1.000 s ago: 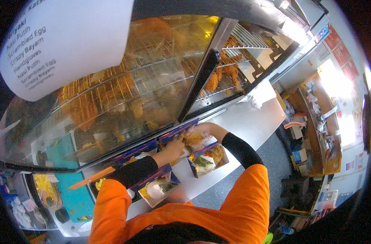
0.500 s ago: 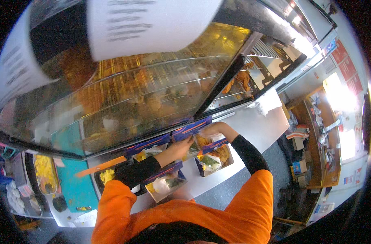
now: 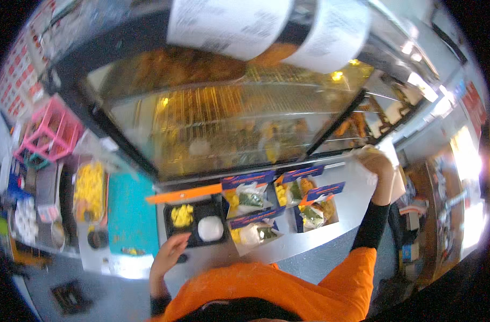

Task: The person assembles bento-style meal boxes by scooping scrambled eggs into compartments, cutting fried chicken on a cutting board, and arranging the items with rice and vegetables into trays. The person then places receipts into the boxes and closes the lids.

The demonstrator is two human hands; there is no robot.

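1. Shallow black rectangular tray [image 3: 202,206] on the silver metal counter [image 3: 357,201], just ahead of the left hand; inside, a lump of yellow food [image 3: 181,216] at left and, apart from it, a rounded white mound [image 3: 210,228].
2. Left hand [image 3: 169,256] at the near-left corner of the tray: fingers extended and close together, nothing visibly pinched; contact with the rim impossible to tell.
3. Four open card boxes with raised dark-blue lids [image 3: 256,216], in two rows to the right of the tray; yellow, white and green contents, with brown pieces in the right-hand pair.
4. Right hand [image 3: 375,161] well apart from the left, beyond the boxes, beside blurred white material [image 3: 390,150]; finger state and any grip too blurred to tell.
5. Step in hand, by judgement: work around the food boxes, in mid-reach at right. Next move: calls for a sure right-hand grip and clearance from the raised lids.
6. Beyond: glass-fronted display cabinet [image 3: 229,129]; farther left, flat teal board [image 3: 132,214].
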